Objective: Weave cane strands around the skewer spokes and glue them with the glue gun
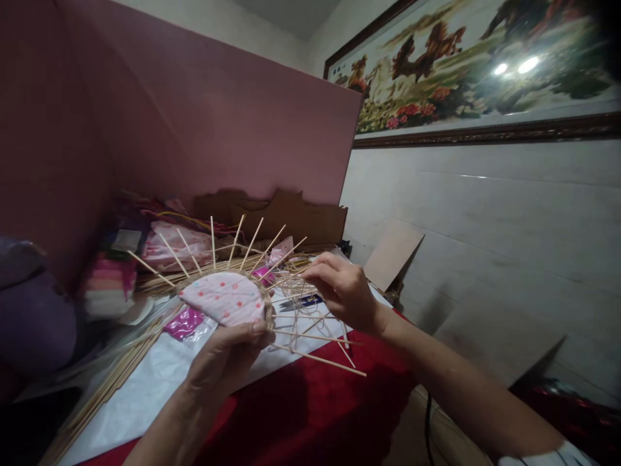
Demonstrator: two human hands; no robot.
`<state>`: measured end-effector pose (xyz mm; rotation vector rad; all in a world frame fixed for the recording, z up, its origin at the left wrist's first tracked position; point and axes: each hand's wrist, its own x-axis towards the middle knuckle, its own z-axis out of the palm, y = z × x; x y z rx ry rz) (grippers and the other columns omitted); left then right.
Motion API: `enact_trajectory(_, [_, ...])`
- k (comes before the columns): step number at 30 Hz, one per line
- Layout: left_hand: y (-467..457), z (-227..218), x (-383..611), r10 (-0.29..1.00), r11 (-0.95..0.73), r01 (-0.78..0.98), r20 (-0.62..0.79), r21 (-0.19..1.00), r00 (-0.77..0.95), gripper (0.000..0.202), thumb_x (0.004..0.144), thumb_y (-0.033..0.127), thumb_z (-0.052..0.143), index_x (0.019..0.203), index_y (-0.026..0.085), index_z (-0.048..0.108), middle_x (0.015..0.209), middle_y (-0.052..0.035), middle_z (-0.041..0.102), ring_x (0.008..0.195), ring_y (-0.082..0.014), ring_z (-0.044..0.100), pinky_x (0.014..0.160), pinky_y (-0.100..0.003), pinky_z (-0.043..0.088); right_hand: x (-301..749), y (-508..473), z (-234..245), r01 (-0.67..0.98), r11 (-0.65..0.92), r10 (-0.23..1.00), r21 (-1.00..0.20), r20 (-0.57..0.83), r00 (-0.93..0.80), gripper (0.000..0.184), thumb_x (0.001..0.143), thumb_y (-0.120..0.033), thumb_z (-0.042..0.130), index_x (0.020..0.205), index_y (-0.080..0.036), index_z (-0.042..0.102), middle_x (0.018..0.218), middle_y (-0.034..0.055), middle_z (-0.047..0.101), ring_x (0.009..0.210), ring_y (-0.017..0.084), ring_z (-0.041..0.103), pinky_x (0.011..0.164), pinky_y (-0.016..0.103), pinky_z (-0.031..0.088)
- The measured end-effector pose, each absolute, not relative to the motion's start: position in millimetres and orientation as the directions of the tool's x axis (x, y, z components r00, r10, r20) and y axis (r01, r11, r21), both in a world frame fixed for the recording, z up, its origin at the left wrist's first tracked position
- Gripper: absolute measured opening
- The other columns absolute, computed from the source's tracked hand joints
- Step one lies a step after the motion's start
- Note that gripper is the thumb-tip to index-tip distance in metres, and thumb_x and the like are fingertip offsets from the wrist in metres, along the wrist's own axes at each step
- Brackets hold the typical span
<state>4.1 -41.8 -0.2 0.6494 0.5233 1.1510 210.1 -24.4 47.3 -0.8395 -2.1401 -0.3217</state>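
- Red cloth (301,421) spreads below and nearer than the dotted pad (223,301).
- The left hand (226,356) grips the dotted pad at its lower right edge, thumb on the front, fingers mostly hidden behind.
- The dotted pad is held up over the table, tilted; a woven rim (268,309) borders its curved edge, and thin sticks (213,243) fan outward from there.
- Right of the dotted pad, the right hand (342,285) has thumb and fingers pinched narrow at the outer end of one stick; I cannot tell whether they also hold cord.
- A white sheet (150,382) lies beneath the dotted pad, a magenta packet (182,323) to its left.
- Beyond the dotted pad's right side are a blue-handled cutting tool (310,301) and tangled cord (291,285).
- Pink fabric (177,244) is heaped behind the dotted pad.
- Farther behind the dotted pad stand torn cardboard (315,223) and a pink partition (218,116).
- A framed horse picture (427,84) hangs above and right of the dotted pad.
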Motion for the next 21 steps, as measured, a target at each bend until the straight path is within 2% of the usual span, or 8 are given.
enact_trajectory(4, [-41.5,-2.8,0.8,0.911,0.307,-0.647,-0.019,0.698,0.411,0.024,0.062,0.003,0.058,0.083,0.007,0.068,0.078,-0.0078,0.067,0.072,-0.0154,0.060,0.067,-0.026,0.048,205.4,-23.7,45.0,0.676,0.734,0.483,-0.069,0.752,-0.448,0.017,0.090,-0.019,0.045,0.091,-0.017,0.062,0.087,0.0058,0.058,0.078,0.015,0.054,0.068,0.028,0.044])
enact_trajectory(6, [-41.6,-2.6,0.1,0.877,0.359,-0.609,-0.031,0.707,0.480,0.026,0.066,0.008,0.055,0.088,0.006,0.067,0.086,-0.0132,0.068,0.083,-0.0225,0.062,0.074,-0.033,0.048,204.2,-23.6,44.8,0.675,0.734,0.485,-0.073,0.752,-0.446,0.017,0.090,-0.019,0.045,0.091,-0.017,0.062,0.088,0.0059,0.058,0.078,0.015,0.054,0.068,0.029,0.044])
enact_trajectory(9, [-43.0,-0.7,0.8,0.840,0.394,-0.584,-0.020,0.710,0.542,0.028,0.071,0.011,0.051,0.094,0.009,0.065,0.094,-0.0142,0.069,0.085,-0.0270,0.063,0.077,-0.042,0.047,204.0,-23.1,45.1,0.668,0.740,0.482,-0.077,0.753,-0.447,0.017,0.090,-0.019,0.045,0.091,-0.017,0.062,0.087,0.0058,0.058,0.078,0.015,0.055,0.068,0.029,0.045])
enact_trajectory(15, [-46.4,0.1,1.8,0.834,0.382,-0.540,-0.027,0.750,0.551,0.024,0.073,0.014,0.052,0.094,0.011,0.064,0.096,-0.0149,0.069,0.083,-0.0287,0.065,0.075,-0.042,0.047,206.5,-21.4,43.3,0.655,0.751,0.472,-0.080,0.759,-0.448,0.016,0.089,-0.019,0.046,0.091,-0.018,0.062,0.086,0.0059,0.059,0.080,0.016,0.055,0.070,0.030,0.045])
enact_trajectory(21, [-44.7,-2.8,1.9,0.788,0.419,-0.529,-0.005,0.738,0.616,0.028,0.077,0.016,0.047,0.099,0.010,0.064,0.097,-0.0134,0.069,0.082,-0.0279,0.065,0.081,-0.044,0.044,208.9,-21.0,42.5,0.655,0.752,0.475,-0.080,0.754,-0.454,0.016,0.089,-0.018,0.046,0.092,-0.017,0.062,0.087,0.0058,0.058,0.080,0.015,0.055,0.069,0.030,0.045])
